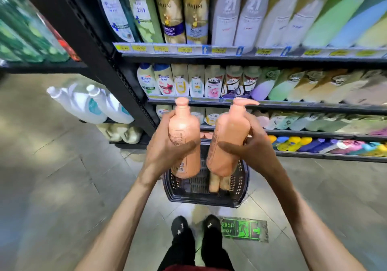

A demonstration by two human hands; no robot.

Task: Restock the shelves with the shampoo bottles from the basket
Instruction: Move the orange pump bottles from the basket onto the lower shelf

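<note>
Your left hand (165, 147) is wrapped round the middle of a tall peach-coloured plastic pump bottle (184, 132). The thumb lies across its printed label, the fingers curl behind, and the bottle stands upright. Just right of that grip, close beside it, a second peach plastic pump bottle (229, 136) tilts with its top to the right and its spout pointing right. Your right hand (251, 148) grips this one at mid-body, thumb across the near face and fingers round the far side. Directly below both grips a black slatted plastic basket (201, 196) sits on the grey tiled floor (62, 166). It holds what look like two more peach bottles (217, 181), blurred, under your right-hand bottle. Beyond the grips run black metal shelves (251, 58), stocked with rows of shampoo.
</note>
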